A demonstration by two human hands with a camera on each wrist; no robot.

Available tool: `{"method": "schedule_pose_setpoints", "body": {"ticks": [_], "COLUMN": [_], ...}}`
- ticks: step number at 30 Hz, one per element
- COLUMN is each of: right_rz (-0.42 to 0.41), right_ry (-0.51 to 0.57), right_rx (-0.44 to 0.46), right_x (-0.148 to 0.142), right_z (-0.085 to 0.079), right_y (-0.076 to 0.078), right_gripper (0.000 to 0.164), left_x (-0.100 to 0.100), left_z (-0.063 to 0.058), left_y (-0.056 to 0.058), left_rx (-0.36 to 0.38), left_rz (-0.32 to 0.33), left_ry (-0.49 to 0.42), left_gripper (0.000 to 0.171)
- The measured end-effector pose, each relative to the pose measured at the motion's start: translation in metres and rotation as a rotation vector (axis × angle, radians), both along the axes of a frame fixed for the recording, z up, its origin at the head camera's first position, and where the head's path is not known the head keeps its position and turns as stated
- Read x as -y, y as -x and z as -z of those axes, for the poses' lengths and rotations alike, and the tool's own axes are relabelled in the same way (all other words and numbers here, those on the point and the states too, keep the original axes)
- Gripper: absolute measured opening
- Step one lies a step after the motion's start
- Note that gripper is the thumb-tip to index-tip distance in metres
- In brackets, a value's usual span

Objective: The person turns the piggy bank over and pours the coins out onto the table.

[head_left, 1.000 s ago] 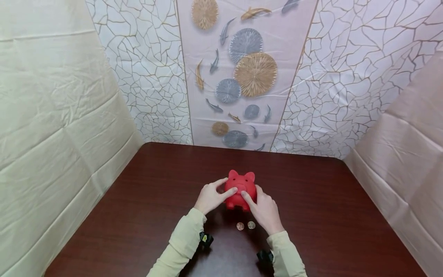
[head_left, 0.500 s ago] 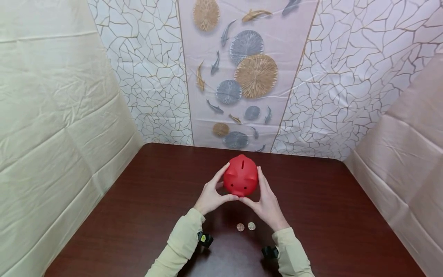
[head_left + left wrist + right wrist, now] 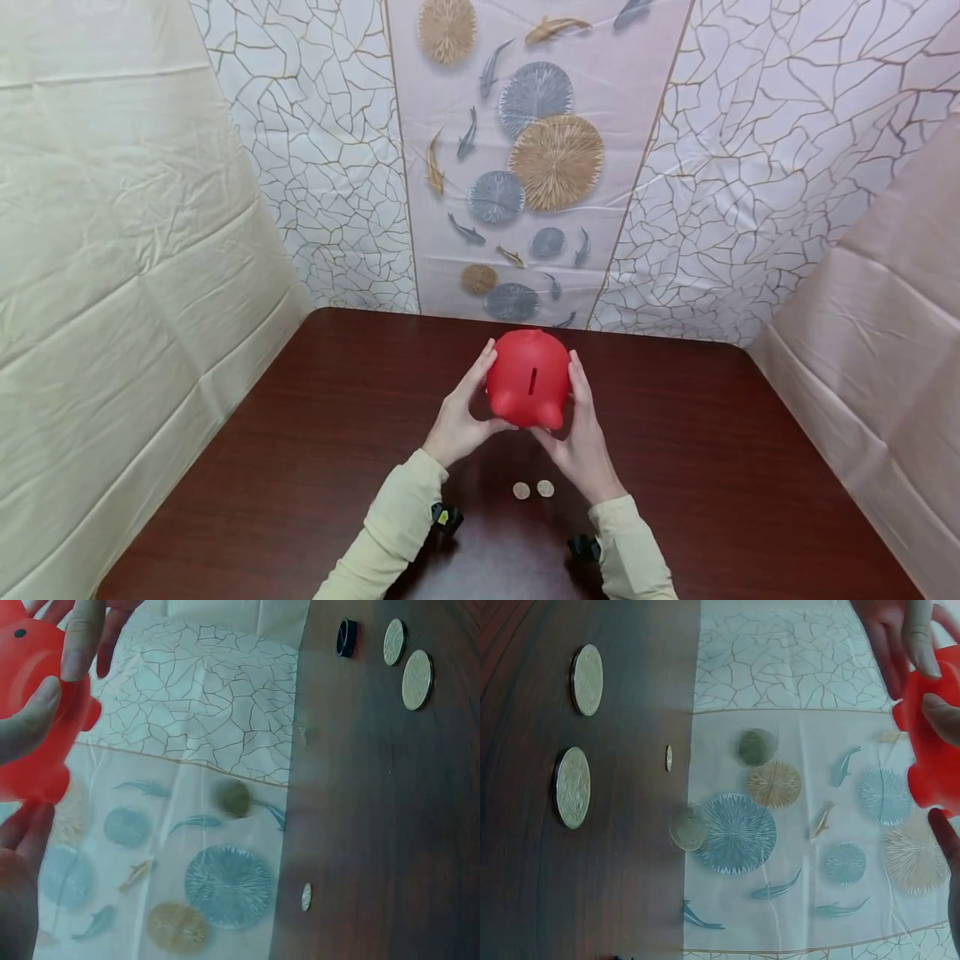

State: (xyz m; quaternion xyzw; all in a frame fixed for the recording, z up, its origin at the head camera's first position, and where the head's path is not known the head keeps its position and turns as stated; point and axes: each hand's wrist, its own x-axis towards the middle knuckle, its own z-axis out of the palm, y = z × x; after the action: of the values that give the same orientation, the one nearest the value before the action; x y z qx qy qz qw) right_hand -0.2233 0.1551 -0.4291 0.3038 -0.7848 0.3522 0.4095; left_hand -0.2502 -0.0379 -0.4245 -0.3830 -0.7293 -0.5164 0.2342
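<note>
Above the dark brown table [image 3: 360,400], midway between its left and right edges, your left hand [image 3: 459,423] and right hand [image 3: 583,442] grip the red piggy bank [image 3: 517,362] from both sides, its slot facing your head camera. On the near tabletop lie one coin [image 3: 521,491] and, just to its right, another coin [image 3: 545,489]; farther off rests a smaller coin [image 3: 306,897]. Your right wrist view shows a blurred disc [image 3: 756,746] and a second disc [image 3: 689,827] against the patterned wall cloth [image 3: 821,787].
</note>
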Motion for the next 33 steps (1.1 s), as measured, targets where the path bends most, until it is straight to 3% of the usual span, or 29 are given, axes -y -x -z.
{"method": "schedule_pose_setpoints", "body": {"ticks": [4,6,15,22,26,30,33], "right_rz": [-0.021,-0.026,-0.049,-0.013,0.065,0.127,0.163], "right_ry": [0.013,0.018,0.019,-0.002,-0.009,0.004,-0.009], "right_rx": [-0.044,-0.059,-0.040,0.116,0.255,0.434,0.565], "right_x": [-0.001,-0.001,-0.003,-0.008,-0.010,-0.009,-0.009], "right_z": [-0.002,-0.002,0.002,0.003,0.006,0.008,0.008], "right_y": [-0.001,0.000,0.000,-0.002,-0.005,-0.007,-0.008], "right_gripper": [0.080,0.080,0.079,0.097,0.106,0.096,0.086], "left_x": [0.000,0.000,0.001,0.002,0.001,0.001,0.001], "left_z": [0.002,0.001,0.004,0.008,0.012,0.014,0.016], "left_y": [0.004,0.004,0.002,0.003,0.001,0.001,0.000], "left_rx": [-0.141,-0.176,-0.178,-0.035,0.137,0.311,0.387], "left_rz": [-0.039,-0.041,-0.048,-0.037,-0.032,-0.100,-0.169], "left_ry": [0.043,0.051,0.050,0.048,0.041,0.077,0.115], "left_gripper": [0.091,0.091,0.090,0.094,0.092,0.085,0.078]}}
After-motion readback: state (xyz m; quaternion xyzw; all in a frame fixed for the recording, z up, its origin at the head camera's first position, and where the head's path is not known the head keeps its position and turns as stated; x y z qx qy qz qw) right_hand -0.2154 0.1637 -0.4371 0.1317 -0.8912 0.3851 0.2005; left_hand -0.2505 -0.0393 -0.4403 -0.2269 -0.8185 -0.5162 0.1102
